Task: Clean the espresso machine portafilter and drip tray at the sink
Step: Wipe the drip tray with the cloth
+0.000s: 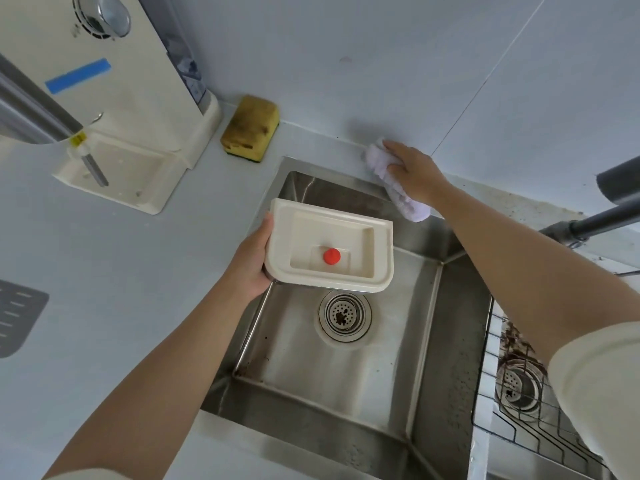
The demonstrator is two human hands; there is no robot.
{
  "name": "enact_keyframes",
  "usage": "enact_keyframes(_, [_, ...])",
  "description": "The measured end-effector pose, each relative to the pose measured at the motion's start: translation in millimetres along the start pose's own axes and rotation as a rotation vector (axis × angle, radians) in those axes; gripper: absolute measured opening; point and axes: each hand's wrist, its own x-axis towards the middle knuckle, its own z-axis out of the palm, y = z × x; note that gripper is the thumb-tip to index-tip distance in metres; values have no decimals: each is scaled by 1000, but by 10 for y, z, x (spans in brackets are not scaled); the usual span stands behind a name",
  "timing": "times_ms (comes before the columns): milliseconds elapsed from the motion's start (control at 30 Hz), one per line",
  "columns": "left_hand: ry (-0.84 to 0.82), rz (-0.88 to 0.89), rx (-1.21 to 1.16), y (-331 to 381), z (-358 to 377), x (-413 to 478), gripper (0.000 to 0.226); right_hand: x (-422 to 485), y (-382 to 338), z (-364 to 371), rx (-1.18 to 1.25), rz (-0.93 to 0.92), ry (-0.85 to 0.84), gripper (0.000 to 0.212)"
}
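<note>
My left hand (250, 263) grips the left edge of the cream drip tray (374, 237) and holds it level over the steel sink (346, 372). A red float knob (331, 256) stands in the tray's recess. My right hand (414, 169) rests on a pale lilac cloth (381, 162) that lies on the sink's back rim against the wall, fingers curled over it. The cream espresso machine (114, 95) stands at the back left with its steam wand (93, 166) hanging over its bare base. No portafilter shows.
A worn yellow sponge (251, 124) leans at the wall behind the sink. A dark faucet (595, 220) reaches in from the right. A second basin with a wire rack (512, 403) and coffee grounds lies at the right. A drain strainer (344, 317) sits in the sink floor.
</note>
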Motion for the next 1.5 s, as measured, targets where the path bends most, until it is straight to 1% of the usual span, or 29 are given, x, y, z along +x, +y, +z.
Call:
enact_keyframes(67, [-22,13,0,-17,38,-10,43,-144,-77,-58,61,-8,15,50])
enact_keyframes(167, [-42,44,-2,-19,132,-30,44,-343,-228,-110,162,-35,23,46])
enact_keyframes(267, [-70,61,-1,-18,232,-49,50,-594,-452,-118,297,-86,22,44])
enact_keyframes(367, [-120,97,-5,-33,342,-77,48,-797,-670,-49,405,-64,55,45])
enact_keyframes(467, [-152,138,-28,-17,464,-136,45,-959,-836,108,333,-46,50,46])
enact_keyframes(567, [-178,185,-51,-4,541,-205,51,-1116,-923,299,211,-66,18,44])
enact_keyframes(667, [-207,205,-64,-16,589,-268,58,-1240,-964,413,151,-72,88,44])
enact_keyframes(800, [-221,205,-76,-5,629,-322,50,-1354,-1002,440,113,-83,152,44])
enact_keyframes(900, [-198,204,-91,-11,643,-344,49,-1441,-1023,449,117,-82,159,41])
enact_keyframes(967, [-183,203,-114,-16,649,-352,48,-1496,-1034,462,75,-88,156,38])
enact_keyframes(1033, [-172,192,-145,-5,657,-379,47,-1545,-1039,475,7,-101,139,36])
enact_keyframes(1133, [-222,195,-173,6,691,-457,51,-1595,-1026,488,-62,-117,88,35])
enact_keyframes(1300, [-330,265,-218,25,722,-559,56,-1727,-992,410,-60,-130,-4,40])
enact_keyframes(1333, [-328,258,-222,20,719,-564,59,-1751,-980,386,-75,-149,-21,40])
enact_keyframes(1400, [-309,187,-236,3,710,-552,66,-1789,-938,351,-97,-190,-51,40])
enact_keyframes(1500, [-320,115,-234,-5,695,-525,71,-1880,-875,288,-119,-245,-104,38])
